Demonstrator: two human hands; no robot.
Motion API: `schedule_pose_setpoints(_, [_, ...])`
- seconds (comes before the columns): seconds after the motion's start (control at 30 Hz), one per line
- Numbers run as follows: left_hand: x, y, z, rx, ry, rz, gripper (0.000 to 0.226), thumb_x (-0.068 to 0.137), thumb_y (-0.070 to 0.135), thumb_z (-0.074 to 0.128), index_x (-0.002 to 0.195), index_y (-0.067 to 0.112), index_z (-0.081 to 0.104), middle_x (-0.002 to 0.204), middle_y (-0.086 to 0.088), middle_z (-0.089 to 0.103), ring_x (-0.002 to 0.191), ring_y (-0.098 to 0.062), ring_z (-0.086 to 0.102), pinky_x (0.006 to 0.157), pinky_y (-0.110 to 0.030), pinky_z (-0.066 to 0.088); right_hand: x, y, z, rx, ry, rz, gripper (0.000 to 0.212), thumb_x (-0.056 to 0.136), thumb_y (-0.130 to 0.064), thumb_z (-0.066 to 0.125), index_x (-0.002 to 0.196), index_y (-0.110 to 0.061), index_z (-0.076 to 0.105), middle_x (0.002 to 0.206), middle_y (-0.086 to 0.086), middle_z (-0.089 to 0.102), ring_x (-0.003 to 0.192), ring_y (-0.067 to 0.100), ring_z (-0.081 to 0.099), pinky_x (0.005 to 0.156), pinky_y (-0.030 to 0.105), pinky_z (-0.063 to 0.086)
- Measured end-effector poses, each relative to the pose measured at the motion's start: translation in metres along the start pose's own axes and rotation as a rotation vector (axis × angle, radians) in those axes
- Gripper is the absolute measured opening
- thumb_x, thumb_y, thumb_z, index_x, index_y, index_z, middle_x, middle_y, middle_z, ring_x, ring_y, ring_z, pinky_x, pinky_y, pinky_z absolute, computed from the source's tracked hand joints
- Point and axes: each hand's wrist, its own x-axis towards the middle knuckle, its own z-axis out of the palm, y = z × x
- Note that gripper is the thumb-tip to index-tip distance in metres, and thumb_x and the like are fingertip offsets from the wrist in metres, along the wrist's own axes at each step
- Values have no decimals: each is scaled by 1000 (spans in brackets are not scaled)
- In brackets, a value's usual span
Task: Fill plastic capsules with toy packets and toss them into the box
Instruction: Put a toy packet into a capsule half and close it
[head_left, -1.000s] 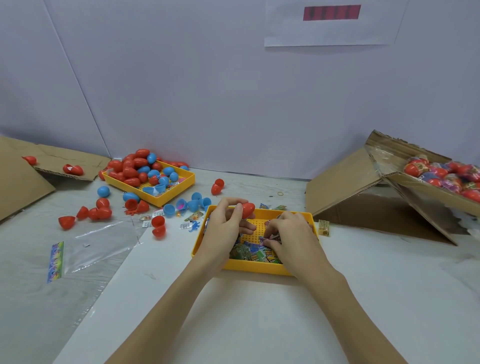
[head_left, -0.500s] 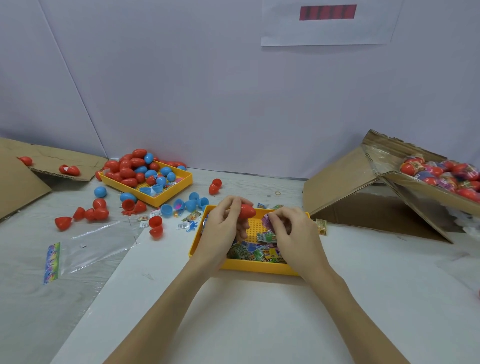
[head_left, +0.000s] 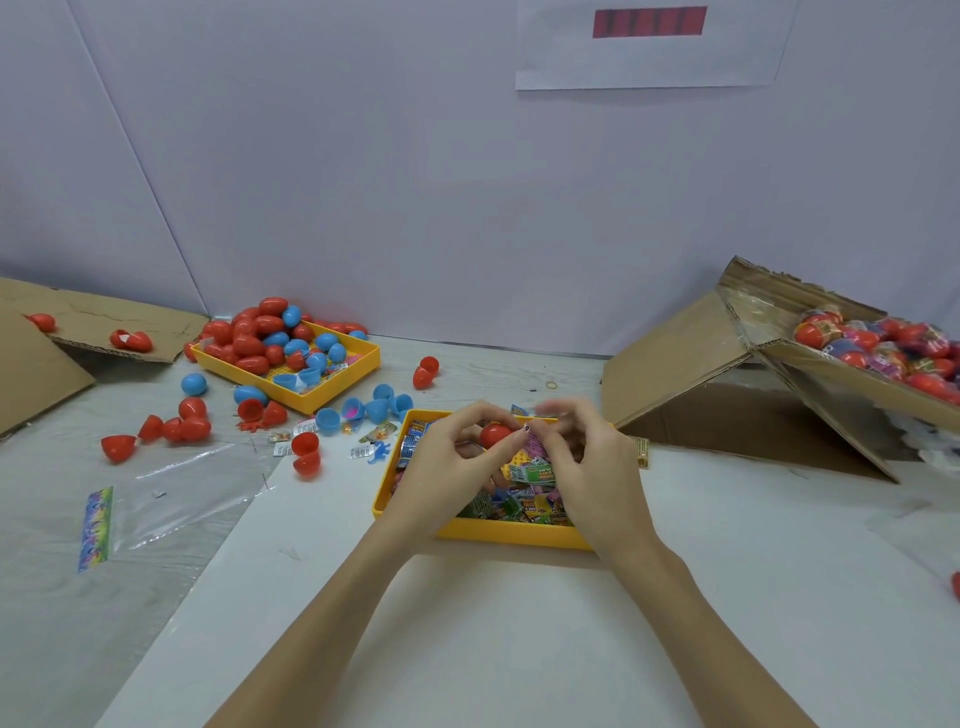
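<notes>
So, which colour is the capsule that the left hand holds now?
Red. The capsule in the left hand shows best in the head view.

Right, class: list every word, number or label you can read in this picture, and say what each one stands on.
"DINO": seems to read so on a green toy packet in the near yellow tray; the rest of its print is blurred.
White paper sheet on the wall: red block, no legible text.
Other packets in the tray and the strip on the clear bag: printed, too small to read.
Wrapped capsules in the cardboard box: labels blurred.

Glossy plastic capsule (head_left: 494, 434), matt plastic tray (head_left: 498, 535), rough cardboard box (head_left: 675, 358)
</notes>
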Motion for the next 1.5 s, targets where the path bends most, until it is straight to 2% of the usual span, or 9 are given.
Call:
schedule_pose_setpoints(0.07, [-1,0,0,-3,-16,3,21,88,44,74,104,31,71,90,2,72,68,-17,73,61,-21,56,-1,1,0,52,-5,-4,20,101,-22,64,121,-23,59,70,-6,66,71,11,66,62,22,52])
schedule_pose_setpoints(0.23, [0,-2,0,47,-70,-2,7,89,42,75,95,43,72,88,9,73,69,-11,73,64,-16,55,-1,1,2,60,35,-23,15,100,-24,65,115,-23,61,64,-6,63,66,10,63,61,13,45])
schedule_pose_setpoints(0.43, [1,-4,1,50,-47,0,4,93,36,73,95,39,72,87,5,72,69,-14,72,63,-19,55,-2,-1,1,66,20,30,16,103,-35,56,102,-23,66,61,-1,64,50,17,60,51,41,53])
schedule_pose_setpoints(0.6, [1,-4,0,6,46,-9,6,98,30,67,97,26,71,72,8,68,60,-7,65,59,-19,52,-2,0,-1,174,41,110,31,112,-29,36,100,-21,64,57,3,66,40,15,55,49,25,49])
schedule_pose_setpoints(0.77, [1,-1,1,-24,127,-15,11,98,30,65,100,22,72,78,5,68,64,-6,64,61,-23,53,0,-4,0,149,-29,44,24,100,-46,56,96,-23,63,81,-6,67,71,11,64,62,18,49])
schedule_pose_setpoints(0.9, [0,0,1,1,107,6,12,99,29,65,103,20,72,67,13,64,62,-4,62,59,-20,52,1,-3,2,79,-108,-9,17,92,-40,72,95,-25,65,99,-8,63,81,10,65,62,17,48])
schedule_pose_setpoints(1.1, [-1,1,2,16,99,9,9,97,30,66,101,23,72,73,14,65,65,-5,65,59,-17,52,1,-6,0,211,-82,76,34,87,-42,75,111,-25,58,97,-16,64,81,9,67,64,19,52])
schedule_pose_setpoints(1.27, [-2,1,1,35,81,1,13,98,31,65,105,22,71,73,12,65,63,-6,64,62,-18,54,0,-6,-2,155,-105,62,15,93,-33,75,91,-22,63,93,-1,69,83,14,70,69,42,58])
schedule_pose_setpoints(1.5, [-3,2,2,41,-8,25,7,98,32,66,100,27,72,74,12,67,63,-7,65,61,-19,55,0,-5,-3,205,-80,76,11,97,-13,69,101,-21,62,95,-10,70,87,12,70,71,30,59])
